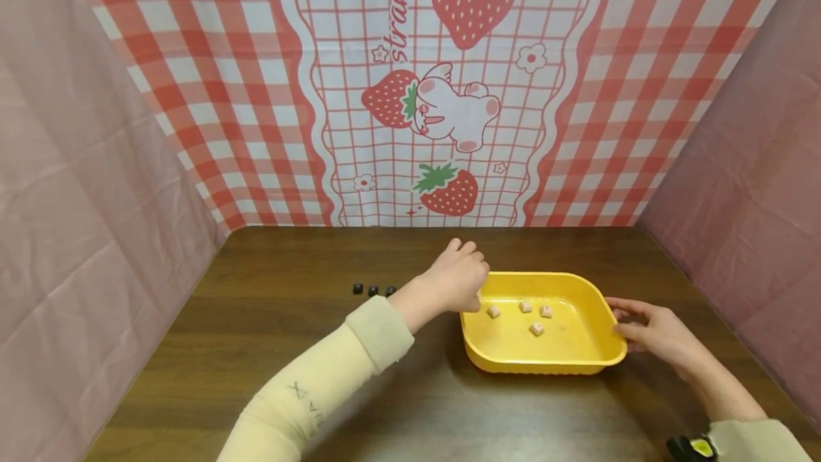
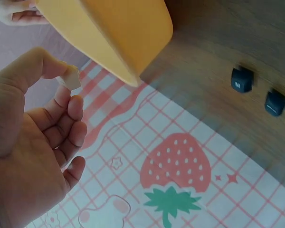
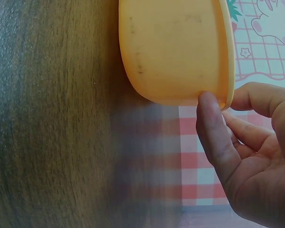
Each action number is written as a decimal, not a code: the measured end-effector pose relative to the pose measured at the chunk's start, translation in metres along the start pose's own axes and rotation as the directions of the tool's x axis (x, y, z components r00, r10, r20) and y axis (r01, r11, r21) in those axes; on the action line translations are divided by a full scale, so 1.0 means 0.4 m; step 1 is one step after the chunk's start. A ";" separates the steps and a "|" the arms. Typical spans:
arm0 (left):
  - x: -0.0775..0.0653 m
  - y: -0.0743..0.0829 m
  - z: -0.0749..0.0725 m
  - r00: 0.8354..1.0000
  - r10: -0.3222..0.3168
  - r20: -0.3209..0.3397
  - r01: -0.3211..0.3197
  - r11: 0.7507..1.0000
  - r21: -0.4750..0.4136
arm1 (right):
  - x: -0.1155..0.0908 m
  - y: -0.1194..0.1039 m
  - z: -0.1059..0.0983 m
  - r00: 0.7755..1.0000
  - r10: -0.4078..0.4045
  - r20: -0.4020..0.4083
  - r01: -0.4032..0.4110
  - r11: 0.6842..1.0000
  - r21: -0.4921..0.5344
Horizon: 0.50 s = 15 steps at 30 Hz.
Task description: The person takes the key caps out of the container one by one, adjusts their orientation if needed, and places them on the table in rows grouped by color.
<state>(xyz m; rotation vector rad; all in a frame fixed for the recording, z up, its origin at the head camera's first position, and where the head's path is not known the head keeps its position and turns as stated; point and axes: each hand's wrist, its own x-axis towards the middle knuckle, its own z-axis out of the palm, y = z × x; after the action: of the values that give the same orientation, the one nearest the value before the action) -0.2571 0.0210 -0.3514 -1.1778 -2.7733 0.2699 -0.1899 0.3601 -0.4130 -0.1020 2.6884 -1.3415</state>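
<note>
My left hand (image 1: 458,276) is at the left end of a yellow plastic tub (image 1: 545,361). Between thumb and forefinger it pinches a small beige keycap (image 2: 72,78), clearest in the left wrist view. The other fingers are loosely bent. Several more beige keycaps (image 1: 536,329) lie scattered on the tub's floor. At the opposite end, my right hand (image 1: 661,330) holds the tub's rim, thumb on one side and fingers on the other, as the right wrist view shows.
Left of the tub, black keycaps (image 1: 373,291) sit in a row on the dark wooden table (image 1: 256,348); one black keycap (image 2: 242,80) bears a letter like N. A strawberry-print cloth (image 1: 449,120) hangs behind the table, with pink cloth (image 1: 750,184) at the sides.
</note>
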 end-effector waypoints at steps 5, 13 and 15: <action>-0.027 -0.025 0.000 1.000 -0.023 -0.012 0.023 0.999 -0.024 | 0.001 0.001 -0.001 1.000 -0.007 -0.005 0.007 1.000 -0.010; -0.074 -0.063 0.034 0.998 -0.057 -0.027 0.055 0.995 -0.081 | 0.000 -0.003 0.000 1.000 -0.011 -0.014 0.011 1.000 -0.011; -0.085 -0.068 0.045 0.998 -0.061 -0.010 0.060 0.995 -0.085 | -0.001 -0.002 0.001 1.000 -0.013 -0.016 0.012 1.000 -0.015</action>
<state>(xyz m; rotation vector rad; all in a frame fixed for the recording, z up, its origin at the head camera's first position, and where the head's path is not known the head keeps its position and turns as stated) -0.2560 -0.0241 -0.3647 -1.1068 -2.8291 0.1404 -0.1896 0.3594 -0.4123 -0.1101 2.7153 -1.3321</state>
